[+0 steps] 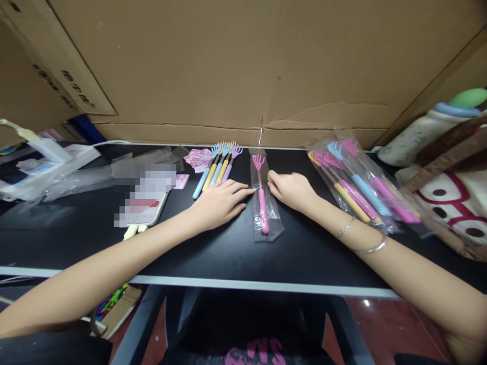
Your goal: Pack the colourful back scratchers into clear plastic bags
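The left hand (220, 203) is spread palm down, nothing grasped, its index fingertip at the left edge of a plastic sleeve (276, 230). The right hand (291, 188) is curled at the sleeve's right edge; whether film is pinched there cannot be told. Inside the sleeve, a pink back scratcher (262, 205) is laid between the hands, claw pointing away. For good handling, the film is probably best kept flat by light pressure on both edges, with the thin claw left unpressed. To the left, unwrapped back scratchers (211, 175) are fanned near the left fingers, with printed cards (198, 158) beyond; to the right, bagged back scratchers (361, 187) are overlapped. Sideways movement is thus limited. At the far side, reach is stopped by a cardboard wall (243, 66); most room is offered nearer, toward the tabletop's pale front edge (228, 284).
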Demonstrator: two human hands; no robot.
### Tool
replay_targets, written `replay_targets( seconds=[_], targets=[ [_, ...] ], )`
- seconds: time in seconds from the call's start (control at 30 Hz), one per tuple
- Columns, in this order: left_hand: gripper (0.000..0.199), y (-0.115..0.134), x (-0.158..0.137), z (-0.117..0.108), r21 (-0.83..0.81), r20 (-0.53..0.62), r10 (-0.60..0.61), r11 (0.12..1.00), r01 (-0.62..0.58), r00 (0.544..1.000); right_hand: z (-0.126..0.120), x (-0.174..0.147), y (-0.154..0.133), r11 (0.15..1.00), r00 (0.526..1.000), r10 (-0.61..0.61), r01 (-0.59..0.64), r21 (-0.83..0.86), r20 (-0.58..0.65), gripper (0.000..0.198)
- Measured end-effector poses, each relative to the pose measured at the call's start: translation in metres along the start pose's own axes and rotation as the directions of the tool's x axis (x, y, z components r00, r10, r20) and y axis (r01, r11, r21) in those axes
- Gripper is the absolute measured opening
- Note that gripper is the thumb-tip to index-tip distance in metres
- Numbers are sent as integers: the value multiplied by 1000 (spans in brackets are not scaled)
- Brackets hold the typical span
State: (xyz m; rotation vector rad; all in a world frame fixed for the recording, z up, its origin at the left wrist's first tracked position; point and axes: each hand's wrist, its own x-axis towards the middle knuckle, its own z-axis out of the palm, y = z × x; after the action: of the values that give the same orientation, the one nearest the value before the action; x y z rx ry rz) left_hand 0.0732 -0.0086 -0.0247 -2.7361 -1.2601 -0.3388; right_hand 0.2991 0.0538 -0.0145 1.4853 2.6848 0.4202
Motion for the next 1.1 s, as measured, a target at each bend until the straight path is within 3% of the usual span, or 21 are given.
replay_targets(
  seconds=[0.2,0.33,0.53,0.77,0.93,1.1],
  targets=[
    [41,0,-1,1,-4,-12,-11,1000,11,1000,-4,-4,-5,989,989,140,-138,44,-47,31],
    [40,-1,-2,2,5,-13,-4,1000,4,1000,-8,-4,-1,952,972,212,-182,246,-102,23],
    [41,1,-1,2,13,-10,3,1000,-3,1000,-6,-1,-3,725,974,225,-144,673,-34,14],
    [42,3,0,5,51,-28,8,999,-7,1000,-2,2,-9,527,989,93,-145,838,113,21],
    [41,2,-1,7,57,-39,21,998,-18,999,-6,-3,-14,513,990,32,-132,848,135,27],
    [42,1,-1,9,49,-32,9,999,-8,999,-12,-11,-24,636,997,79,-71,768,26,21]
  ],
)
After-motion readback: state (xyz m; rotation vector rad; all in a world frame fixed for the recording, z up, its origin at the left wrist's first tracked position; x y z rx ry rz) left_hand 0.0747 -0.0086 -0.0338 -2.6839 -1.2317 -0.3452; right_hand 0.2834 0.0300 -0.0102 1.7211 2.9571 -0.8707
